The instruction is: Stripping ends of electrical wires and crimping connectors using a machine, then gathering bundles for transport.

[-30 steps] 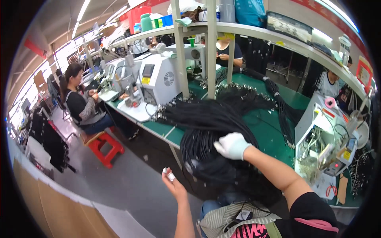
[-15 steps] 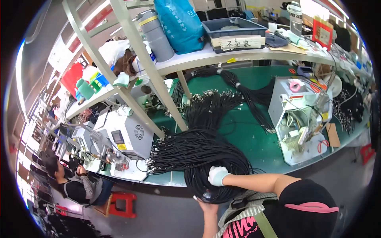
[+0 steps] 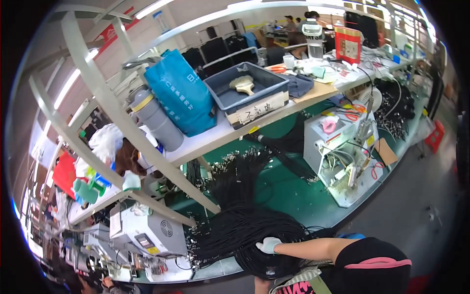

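Note:
A thick bundle of black cables (image 3: pixel 230 235) with small metal ends lies along the near side of the green worktop, its right end looped into a coil (image 3: pixel 271 268) at the table's edge. My right hand (image 3: pixel 268 245), in a white glove, is on top of the coil with its fingers closed around the upper strands. Below the coil, close to my body, my bare left hand (image 3: pixel 262 283) shows only in part. Its fingers are hidden under the cables, so their grip cannot be seen.
Grey-white machines (image 3: pixel 147 228) stand left of the bundle, and another machine (image 3: pixel 338 147) stands to the right. A shelf above holds a blue bag (image 3: pixel 181 93), a grey flask (image 3: pixel 156 120) and a dark bin (image 3: pixel 225 93) with a brush. More black cables (image 3: pixel 235 181) lie behind.
The view has tilted up, so the shelf shows more fully and the coil sits lower in the picture. My right hand remains on the coil; my left hand is now mostly hidden.

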The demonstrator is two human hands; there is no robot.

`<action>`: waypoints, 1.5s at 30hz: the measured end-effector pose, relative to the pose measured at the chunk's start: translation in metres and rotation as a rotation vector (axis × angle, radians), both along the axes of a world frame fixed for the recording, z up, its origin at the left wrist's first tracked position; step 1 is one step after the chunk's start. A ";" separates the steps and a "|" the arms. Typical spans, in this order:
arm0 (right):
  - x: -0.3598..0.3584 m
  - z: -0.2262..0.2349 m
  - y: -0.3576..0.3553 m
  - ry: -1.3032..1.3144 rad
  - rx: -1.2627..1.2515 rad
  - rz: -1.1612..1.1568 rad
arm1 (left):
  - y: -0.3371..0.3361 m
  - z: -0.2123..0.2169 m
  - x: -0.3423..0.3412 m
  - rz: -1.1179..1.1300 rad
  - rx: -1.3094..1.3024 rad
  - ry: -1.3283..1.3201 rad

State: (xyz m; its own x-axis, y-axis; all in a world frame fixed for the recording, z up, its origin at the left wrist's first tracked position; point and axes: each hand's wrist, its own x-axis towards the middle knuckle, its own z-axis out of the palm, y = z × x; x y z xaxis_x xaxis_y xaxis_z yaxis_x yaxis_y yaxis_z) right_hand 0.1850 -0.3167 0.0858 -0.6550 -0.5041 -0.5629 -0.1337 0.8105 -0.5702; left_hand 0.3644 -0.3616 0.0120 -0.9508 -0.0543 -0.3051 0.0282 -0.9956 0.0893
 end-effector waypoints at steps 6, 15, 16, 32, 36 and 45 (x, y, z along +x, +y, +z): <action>0.019 -0.017 -0.004 0.102 0.076 0.004 | -0.040 0.009 -0.052 -0.171 -0.115 -0.135; 0.083 0.017 -0.008 -0.071 0.071 -0.241 | -0.096 0.036 -0.067 -0.491 -0.389 -0.155; 0.092 0.028 -0.009 -0.104 0.034 -0.302 | -0.100 0.041 -0.065 -0.524 -0.425 -0.147; 0.223 0.215 0.020 0.265 -0.381 -0.358 | -0.022 0.172 -0.016 -0.810 -1.043 0.150; 0.255 0.236 0.067 0.396 -0.320 -0.399 | 0.024 0.190 0.004 -0.706 -1.205 0.288; 0.287 0.264 0.160 0.665 -0.670 -0.392 | 0.084 0.222 -0.025 -0.854 0.326 0.629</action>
State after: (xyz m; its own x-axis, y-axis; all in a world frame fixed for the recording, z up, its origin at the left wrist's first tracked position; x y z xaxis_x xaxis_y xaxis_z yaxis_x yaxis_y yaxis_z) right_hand 0.4725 -0.1564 0.3495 -0.9184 -0.2651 0.2938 -0.3828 0.4068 -0.8295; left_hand 0.3399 -0.2777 0.2338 -0.6274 0.6879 0.3649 -0.7304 -0.6823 0.0305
